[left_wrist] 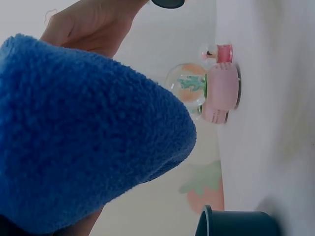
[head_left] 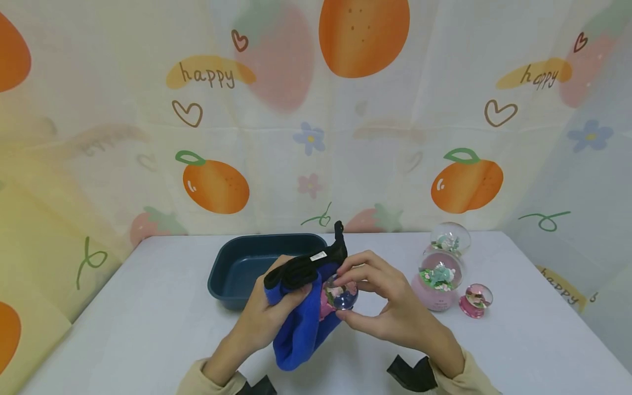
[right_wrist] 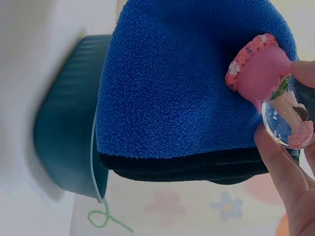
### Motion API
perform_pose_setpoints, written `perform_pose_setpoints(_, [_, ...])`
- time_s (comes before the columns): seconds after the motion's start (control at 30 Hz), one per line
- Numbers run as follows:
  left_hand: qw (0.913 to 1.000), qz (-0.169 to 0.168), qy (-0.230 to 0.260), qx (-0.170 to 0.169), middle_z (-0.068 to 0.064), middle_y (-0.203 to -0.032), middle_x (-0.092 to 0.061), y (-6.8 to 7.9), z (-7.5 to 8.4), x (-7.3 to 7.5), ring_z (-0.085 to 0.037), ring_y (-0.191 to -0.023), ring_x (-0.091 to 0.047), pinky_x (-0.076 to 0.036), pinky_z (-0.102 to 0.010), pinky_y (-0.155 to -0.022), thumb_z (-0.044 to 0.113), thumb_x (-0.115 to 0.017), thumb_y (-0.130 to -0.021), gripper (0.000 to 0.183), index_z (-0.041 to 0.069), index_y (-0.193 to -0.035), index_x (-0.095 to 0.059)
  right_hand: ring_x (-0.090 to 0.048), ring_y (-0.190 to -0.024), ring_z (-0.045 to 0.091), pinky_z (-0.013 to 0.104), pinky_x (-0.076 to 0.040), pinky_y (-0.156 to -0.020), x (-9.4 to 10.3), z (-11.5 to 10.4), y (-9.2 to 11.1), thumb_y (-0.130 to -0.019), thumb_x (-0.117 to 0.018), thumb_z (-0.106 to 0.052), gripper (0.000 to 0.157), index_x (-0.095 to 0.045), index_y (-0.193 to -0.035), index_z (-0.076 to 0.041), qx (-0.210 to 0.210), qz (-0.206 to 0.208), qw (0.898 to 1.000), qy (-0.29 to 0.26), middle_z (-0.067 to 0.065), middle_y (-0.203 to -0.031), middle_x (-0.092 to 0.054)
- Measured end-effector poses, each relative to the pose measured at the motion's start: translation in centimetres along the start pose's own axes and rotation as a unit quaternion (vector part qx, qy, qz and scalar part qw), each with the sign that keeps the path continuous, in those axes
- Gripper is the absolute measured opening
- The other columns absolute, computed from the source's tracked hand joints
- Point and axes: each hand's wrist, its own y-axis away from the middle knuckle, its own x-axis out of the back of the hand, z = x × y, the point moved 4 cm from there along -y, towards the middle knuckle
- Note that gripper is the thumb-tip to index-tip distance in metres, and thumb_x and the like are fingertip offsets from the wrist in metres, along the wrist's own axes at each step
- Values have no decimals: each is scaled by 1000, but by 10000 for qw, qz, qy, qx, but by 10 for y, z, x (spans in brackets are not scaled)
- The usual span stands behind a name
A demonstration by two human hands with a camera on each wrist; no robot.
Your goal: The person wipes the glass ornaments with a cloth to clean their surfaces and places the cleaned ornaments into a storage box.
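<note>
My left hand point(head_left: 269, 312) grips a folded blue towel point(head_left: 301, 334) with black trim and a black hanging loop, thumb on top. In my right hand point(head_left: 382, 302) a small snow globe point(head_left: 345, 294) is pinched by its glass ball between thumb and fingers. Its pink base point(right_wrist: 263, 73), edged with flower-like bits, lies against the blue towel point(right_wrist: 172, 88) in the right wrist view. Inside the ball are pink and green figures. In the left wrist view the towel point(left_wrist: 98, 132) fills much of the picture and hides most of the left hand.
A dark teal basin point(head_left: 224, 296) stands behind my left hand. Right of my right hand are a larger pink snow globe point(head_left: 436, 293), another globe point(head_left: 456, 233) behind it and a small pink-based globe point(head_left: 474, 308). A printed cloth backdrop point(head_left: 345, 137) hangs behind the white table point(head_left: 148, 318).
</note>
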Motion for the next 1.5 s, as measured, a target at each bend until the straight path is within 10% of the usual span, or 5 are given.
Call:
perform_pose_setpoints(0.67, [9914,958,-888,-113,-9,-116,-68,-7,0,33,-9,-100,-63,-52,-25,-89,-2,-63,-88,35,3,-121,-59,-64,-99,12,27,-58,-84,21,26,2,-70,-85,5,44,-67,-108,-8,-825,421,9949,398,5,-110,-60])
perform_pose_setpoints(1.5, [9731,1247,-1912,-320,-5,-106,-72,-9,0,53,-16,-93,-67,-54,-26,-88,-4,-77,-80,43,5,-118,-59,-66,-99,25,34,-60,-80,-23,90,9,-74,-84,2,38,-69,-109,-3,-1293,792,9868,567,9,-111,-64])
